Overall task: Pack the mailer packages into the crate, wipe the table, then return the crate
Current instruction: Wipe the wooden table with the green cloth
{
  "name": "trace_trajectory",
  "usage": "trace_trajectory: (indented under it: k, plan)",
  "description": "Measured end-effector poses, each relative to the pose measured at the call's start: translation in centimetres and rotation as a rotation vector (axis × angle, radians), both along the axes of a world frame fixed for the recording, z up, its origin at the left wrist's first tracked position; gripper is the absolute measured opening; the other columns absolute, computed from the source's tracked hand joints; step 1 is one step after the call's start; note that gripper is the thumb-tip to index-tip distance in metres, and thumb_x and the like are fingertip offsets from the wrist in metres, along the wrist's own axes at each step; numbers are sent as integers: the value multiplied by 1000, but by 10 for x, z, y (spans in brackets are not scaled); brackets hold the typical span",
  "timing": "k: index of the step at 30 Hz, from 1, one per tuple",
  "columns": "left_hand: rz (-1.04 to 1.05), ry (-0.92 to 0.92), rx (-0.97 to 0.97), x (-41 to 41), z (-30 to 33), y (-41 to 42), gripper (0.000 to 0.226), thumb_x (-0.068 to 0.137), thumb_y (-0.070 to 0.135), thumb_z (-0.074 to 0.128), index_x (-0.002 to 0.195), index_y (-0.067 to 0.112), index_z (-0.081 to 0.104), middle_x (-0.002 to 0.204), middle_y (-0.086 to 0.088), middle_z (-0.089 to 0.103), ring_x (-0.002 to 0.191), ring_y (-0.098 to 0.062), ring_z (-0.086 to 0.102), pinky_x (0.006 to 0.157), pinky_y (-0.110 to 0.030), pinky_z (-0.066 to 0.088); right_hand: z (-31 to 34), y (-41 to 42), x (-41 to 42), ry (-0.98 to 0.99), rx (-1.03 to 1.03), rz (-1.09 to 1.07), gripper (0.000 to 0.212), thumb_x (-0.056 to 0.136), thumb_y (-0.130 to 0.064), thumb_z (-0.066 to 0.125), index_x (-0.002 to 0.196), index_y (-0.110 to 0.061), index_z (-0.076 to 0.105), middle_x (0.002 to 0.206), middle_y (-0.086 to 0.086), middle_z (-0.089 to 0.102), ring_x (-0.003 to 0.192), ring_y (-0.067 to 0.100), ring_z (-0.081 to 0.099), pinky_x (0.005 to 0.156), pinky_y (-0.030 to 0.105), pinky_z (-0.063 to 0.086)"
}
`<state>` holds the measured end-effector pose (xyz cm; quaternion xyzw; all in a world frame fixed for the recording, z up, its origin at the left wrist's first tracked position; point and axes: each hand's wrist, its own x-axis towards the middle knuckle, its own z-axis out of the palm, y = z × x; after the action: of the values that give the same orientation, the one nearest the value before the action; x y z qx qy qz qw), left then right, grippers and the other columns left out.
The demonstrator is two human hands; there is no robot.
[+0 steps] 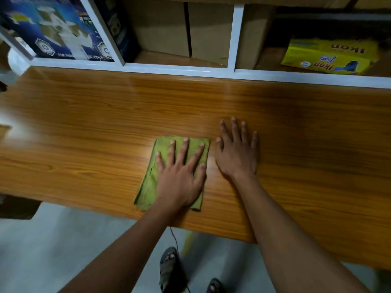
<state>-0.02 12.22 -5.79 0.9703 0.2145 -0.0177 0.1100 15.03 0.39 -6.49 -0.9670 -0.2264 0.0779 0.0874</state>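
Wiping stage. Left hand (179, 176), fingers spread flat, presses cloth (148, 187) on table (84, 123); right hand (237, 153) flat, holding nothing. Mailers and crate out of view; presumably packed. Crate return remains.

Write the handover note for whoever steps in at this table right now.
Left hand: flat, fingers spread, pressing the folded green cloth onto the wooden table near its front edge.
Right hand: flat on bare wood just right of the cloth, holding nothing.
Crate and mailer packages: not in view.
Done: no packages show on the visible tabletop.
Left: finish wiping, then return the crate.
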Motion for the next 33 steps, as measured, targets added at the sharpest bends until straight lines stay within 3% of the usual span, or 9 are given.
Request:
trace_trajectory:
  k: [7,9,16,24,33]
  plan:
    - [38,50,9,138,-4,62,67,101,72,5,165,54,0,179,3,-4,163,-37,-8,122,-74,-4,-7,-3,-12,-52,-20,5,64,109,-57,12,168,-39,-6,176,-1,-16,162,28,-16,128,60,-9]
    - [25,64,15,135,-3,58,67,101,71,6,165,53,1,179,3,-3,164,-36,-8,123,-73,-4,-8,-3,-12,-61,-18,3,64,109,-57,12,168,-40,-5,176,-1,-16,162,29,-15,128,61,-8]
    - [-12,8,5,3,-4,7,62,104,70,7,164,55,-5,177,8,-9,164,-30,-13,126,-69,-3,-5,1,-13,-52,-13,-22,65,108,-58,11,168,-39,-4,176,-1,-15,163,28,-14,128,61,-7]
    - [18,49,0,117,-6,58,67,101,73,9,165,54,1,179,3,-3,164,-36,-9,123,-72,-7,-10,-5,-15,-100,-22,-18,64,108,-58,9,168,-40,-2,177,-2,-12,163,28,-11,129,60,-5]
    - [24,25,14,-77,-4,-15,60,107,68,7,163,57,-8,178,6,-8,164,-32,-12,125,-70,0,-3,-12,-39,-45,-29,-47,65,108,-57,11,169,-37,-1,177,0,-12,163,29,-10,129,59,-6]
